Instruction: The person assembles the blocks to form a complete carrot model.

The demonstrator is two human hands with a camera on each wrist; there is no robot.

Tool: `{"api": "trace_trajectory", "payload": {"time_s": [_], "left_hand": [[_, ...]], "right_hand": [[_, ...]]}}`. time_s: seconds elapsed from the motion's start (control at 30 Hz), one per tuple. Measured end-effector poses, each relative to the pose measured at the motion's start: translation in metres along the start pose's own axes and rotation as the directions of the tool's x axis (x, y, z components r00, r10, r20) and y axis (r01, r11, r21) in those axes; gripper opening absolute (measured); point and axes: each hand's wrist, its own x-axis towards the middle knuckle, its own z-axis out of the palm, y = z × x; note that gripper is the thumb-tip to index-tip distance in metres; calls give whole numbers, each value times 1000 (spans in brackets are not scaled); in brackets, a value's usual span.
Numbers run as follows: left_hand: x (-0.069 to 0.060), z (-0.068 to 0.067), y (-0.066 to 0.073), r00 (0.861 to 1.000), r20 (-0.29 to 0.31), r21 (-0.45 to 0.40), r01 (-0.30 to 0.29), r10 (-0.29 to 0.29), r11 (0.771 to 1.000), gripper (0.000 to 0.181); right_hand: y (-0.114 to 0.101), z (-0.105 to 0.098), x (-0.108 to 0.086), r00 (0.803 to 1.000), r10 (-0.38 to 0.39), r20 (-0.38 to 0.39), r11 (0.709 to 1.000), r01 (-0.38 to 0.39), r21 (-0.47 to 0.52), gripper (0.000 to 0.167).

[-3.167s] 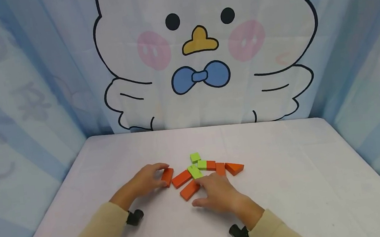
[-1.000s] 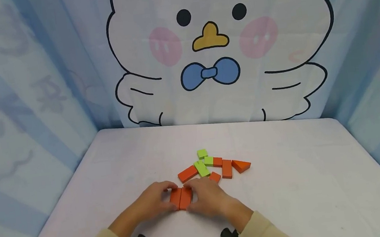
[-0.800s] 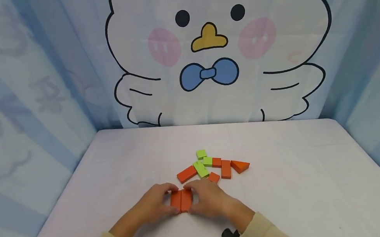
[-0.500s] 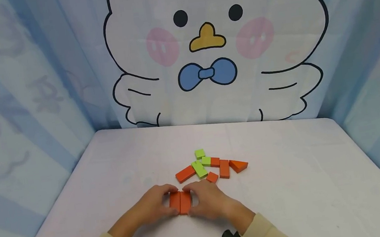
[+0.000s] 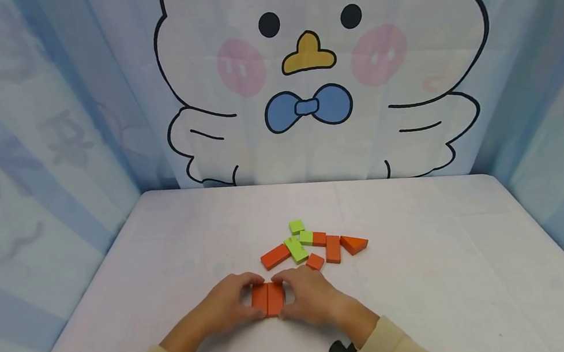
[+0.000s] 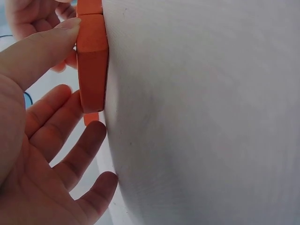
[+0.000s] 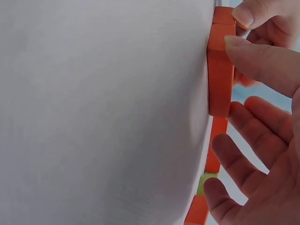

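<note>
Two orange rectangular blocks lie flat on the table, side by side with their long edges touching. My left hand (image 5: pixel 225 304) holds the left orange block (image 5: pixel 259 299) between thumb and fingers at its near and far ends. In the same way my right hand (image 5: pixel 312 295) grips the right orange block (image 5: pixel 275 297). The left wrist view shows the left thumb on the end of its orange block (image 6: pixel 93 70), other fingers spread beside it. In the right wrist view, thumb and fingertips touch the other orange block (image 7: pixel 220 82).
Just beyond the hands lie an orange block (image 5: pixel 275 256), a green block (image 5: pixel 297 250), a green piece (image 5: pixel 296 227), another green piece (image 5: pixel 306 237), small orange pieces (image 5: pixel 315 261), an upright-lying orange block (image 5: pixel 333 249) and an orange triangular block (image 5: pixel 355 244). A printed curtain (image 5: pixel 310 149) stands behind the white table (image 5: pixel 453 261).
Since the earliest frame, both hands have brought an orange block nearer and set the two together in front of the others. Over the last second the hands and blocks hardly move.
</note>
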Motion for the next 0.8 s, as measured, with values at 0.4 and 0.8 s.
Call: {"api": "trace_trajectory", "payload": {"time_s": [0.4, 0.8], "left_hand": [[-1, -2, -2, 999, 4, 6, -44, 44, 999, 54], [-7, -4, -5, 998, 6, 26, -56, 56, 998, 53]], "right_hand": [[-1, 0, -1, 1000, 5, 1, 1000, -5, 5, 59], [-6, 4, 1, 1000, -17, 11, 1000, 17, 16, 58]]}}
